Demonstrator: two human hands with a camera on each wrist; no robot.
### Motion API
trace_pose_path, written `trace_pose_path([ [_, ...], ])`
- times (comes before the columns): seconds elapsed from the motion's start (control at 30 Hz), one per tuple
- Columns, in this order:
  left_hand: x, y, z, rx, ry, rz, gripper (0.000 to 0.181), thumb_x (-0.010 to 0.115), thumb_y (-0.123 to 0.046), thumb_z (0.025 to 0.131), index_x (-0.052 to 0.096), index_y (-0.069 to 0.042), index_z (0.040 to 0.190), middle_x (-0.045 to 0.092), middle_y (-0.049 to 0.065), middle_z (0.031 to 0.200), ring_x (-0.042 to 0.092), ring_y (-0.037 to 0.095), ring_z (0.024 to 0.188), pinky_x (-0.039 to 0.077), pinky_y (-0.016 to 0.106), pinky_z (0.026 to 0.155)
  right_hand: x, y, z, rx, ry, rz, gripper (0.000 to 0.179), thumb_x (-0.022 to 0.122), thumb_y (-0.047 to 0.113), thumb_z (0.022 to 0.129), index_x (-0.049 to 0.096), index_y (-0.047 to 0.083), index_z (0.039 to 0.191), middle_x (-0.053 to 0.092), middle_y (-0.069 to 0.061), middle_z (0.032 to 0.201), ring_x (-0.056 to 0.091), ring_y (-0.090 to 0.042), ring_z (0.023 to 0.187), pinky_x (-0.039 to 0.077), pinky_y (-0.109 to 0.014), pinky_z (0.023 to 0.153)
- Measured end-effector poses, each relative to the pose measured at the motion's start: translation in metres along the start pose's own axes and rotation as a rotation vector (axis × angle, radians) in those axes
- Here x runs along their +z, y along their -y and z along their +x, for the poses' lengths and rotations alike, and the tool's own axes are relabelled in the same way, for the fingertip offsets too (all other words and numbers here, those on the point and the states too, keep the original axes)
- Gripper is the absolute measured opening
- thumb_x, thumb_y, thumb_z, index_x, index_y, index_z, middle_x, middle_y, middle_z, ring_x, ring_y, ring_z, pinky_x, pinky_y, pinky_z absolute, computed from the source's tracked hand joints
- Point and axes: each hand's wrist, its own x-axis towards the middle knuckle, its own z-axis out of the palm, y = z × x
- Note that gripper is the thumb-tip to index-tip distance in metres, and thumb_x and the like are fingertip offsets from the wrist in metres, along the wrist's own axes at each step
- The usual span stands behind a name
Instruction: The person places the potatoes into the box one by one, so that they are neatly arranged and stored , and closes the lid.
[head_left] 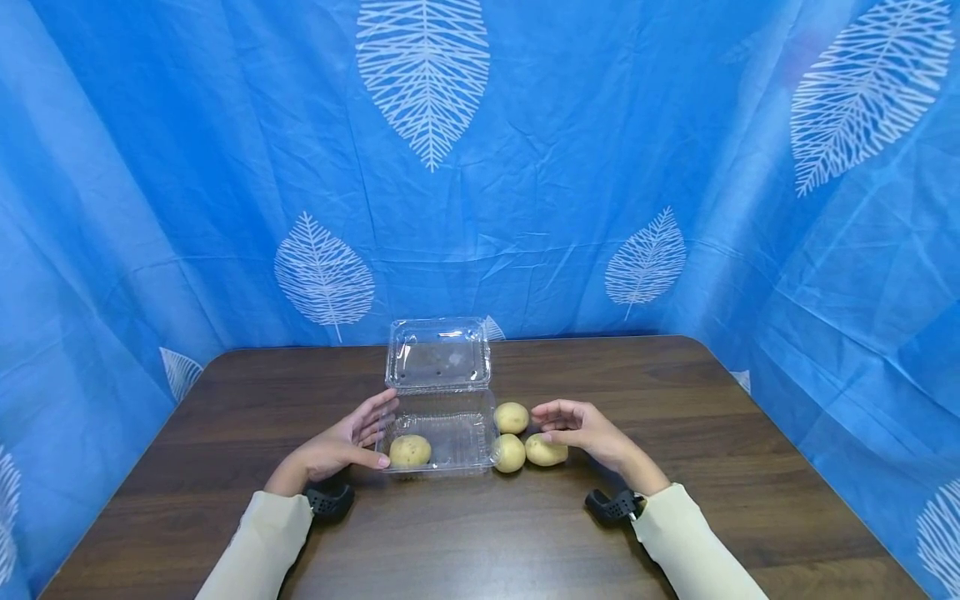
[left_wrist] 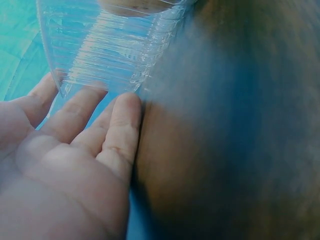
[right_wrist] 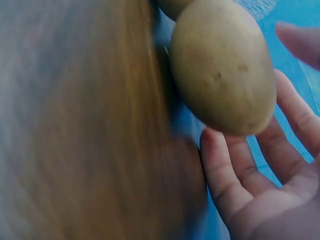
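Note:
A clear plastic clamshell box lies on the table with its lid raised at the back. One potato is inside, at the front left. My left hand spans the box's left side, its fingers fairly straight against the ribbed wall and the thumb by the front corner. Right of the box sits a group of potatoes: one at the back, one in front and one to the right. My right hand reaches around that right potato, fingertips near it and thumb apart in the right wrist view.
The brown wooden table has rounded far corners. Blue curtains with white leaf prints hang behind it and at both sides. Dark straps circle both wrists beside the pale sleeves.

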Motion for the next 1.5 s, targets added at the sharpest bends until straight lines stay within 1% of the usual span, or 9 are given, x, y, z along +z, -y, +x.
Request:
trace_pose_path([
  [0.03, 0.000, 0.000, 0.000, 0.002, 0.001, 0.003, 0.114, 0.085, -0.011, 0.093, 0.003, 0.004, 0.170, 0.007, 0.036, 0.175, 0.008, 0.059, 0.160, 0.017, 0.064, 0.126, -0.002, -0.001, -0.001, 0.002, 0.018, 0.007, 0.052, 0.074, -0.001, 0.097, 0.053, -0.024, 0.139, 0.062, -0.040, 0.137, 0.068, -0.017, 0.112, 0.057, -0.023, 0.094],
  [0.17, 0.001, 0.000, 0.000, 0.006, 0.002, 0.005, 0.113, 0.084, -0.010, 0.093, 0.003, 0.005, 0.170, 0.007, 0.036, 0.175, 0.009, 0.058, 0.160, 0.017, 0.064, 0.126, -0.008, -0.003, -0.003, 0.031, 0.088, 0.038, 0.059, 0.074, -0.001, 0.096, 0.047, -0.025, 0.143, 0.060, -0.039, 0.140, 0.066, -0.011, 0.110, 0.057, -0.023, 0.091],
  [0.4, 0.001, -0.001, 0.000, 0.004, -0.001, 0.006, 0.114, 0.085, -0.012, 0.092, 0.003, 0.004, 0.171, 0.006, 0.035, 0.175, 0.008, 0.058, 0.160, 0.015, 0.066, 0.126, -0.016, -0.002, -0.005, 0.049, 0.160, 0.005, 0.065, 0.081, 0.003, 0.092, 0.050, -0.023, 0.143, 0.069, -0.015, 0.132, 0.063, -0.014, 0.111, 0.057, -0.024, 0.091],
  [0.5, 0.001, -0.001, 0.000, 0.007, -0.002, 0.011, 0.114, 0.085, -0.013, 0.092, 0.003, 0.004, 0.171, 0.007, 0.035, 0.175, 0.008, 0.058, 0.160, 0.015, 0.066, 0.126, -0.019, -0.002, -0.005, 0.056, 0.182, -0.008, 0.064, 0.081, 0.003, 0.091, 0.051, -0.023, 0.142, 0.068, -0.011, 0.130, 0.062, -0.015, 0.112, 0.057, -0.024, 0.092],
  [0.57, 0.000, 0.000, 0.000, 0.009, -0.003, 0.014, 0.114, 0.085, -0.013, 0.093, 0.004, 0.004, 0.170, 0.007, 0.035, 0.175, 0.008, 0.058, 0.160, 0.018, 0.063, 0.127, -0.020, -0.002, -0.006, 0.057, 0.193, -0.023, 0.062, 0.081, 0.002, 0.091, 0.052, -0.022, 0.141, 0.067, -0.011, 0.129, 0.062, -0.015, 0.111, 0.056, -0.024, 0.092],
  [0.67, 0.000, 0.000, 0.000, 0.007, -0.009, 0.017, 0.113, 0.085, -0.013, 0.093, 0.004, 0.003, 0.171, 0.007, 0.035, 0.176, 0.008, 0.058, 0.160, 0.030, 0.042, 0.129, -0.021, -0.002, -0.006, 0.055, 0.208, -0.050, 0.060, 0.081, 0.001, 0.091, 0.054, -0.022, 0.139, 0.067, -0.013, 0.129, 0.063, -0.014, 0.110, 0.057, -0.024, 0.091],
  [0.77, -0.001, 0.002, 0.000, 0.005, -0.017, 0.014, 0.113, 0.084, -0.013, 0.093, 0.004, 0.003, 0.171, 0.006, 0.034, 0.176, 0.008, 0.057, 0.161, 0.038, 0.019, 0.117, -0.021, -0.003, -0.006, 0.051, 0.217, -0.059, 0.057, 0.081, 0.000, 0.091, 0.055, -0.022, 0.137, 0.068, -0.014, 0.129, 0.065, -0.012, 0.106, 0.057, -0.024, 0.089],
  [0.83, -0.001, 0.003, 0.000, 0.007, -0.020, 0.010, 0.113, 0.084, -0.012, 0.093, 0.005, 0.003, 0.171, 0.006, 0.034, 0.176, 0.008, 0.057, 0.161, 0.038, 0.012, 0.110, -0.021, -0.004, -0.006, 0.055, 0.218, -0.063, 0.055, 0.080, 0.000, 0.092, 0.056, -0.022, 0.136, 0.069, -0.014, 0.128, 0.066, -0.011, 0.103, 0.057, -0.024, 0.088],
  [1.5, 0.000, 0.007, -0.002, 0.049, -0.036, 0.011, 0.107, 0.083, -0.013, 0.095, 0.008, 0.005, 0.170, 0.009, 0.035, 0.175, 0.010, 0.058, 0.160, 0.040, 0.012, 0.110, -0.020, -0.008, -0.008, 0.038, 0.169, -0.097, 0.050, 0.080, 0.000, 0.091, 0.060, -0.021, 0.132, 0.071, -0.014, 0.122, 0.068, -0.010, 0.096, 0.058, -0.023, 0.081],
])
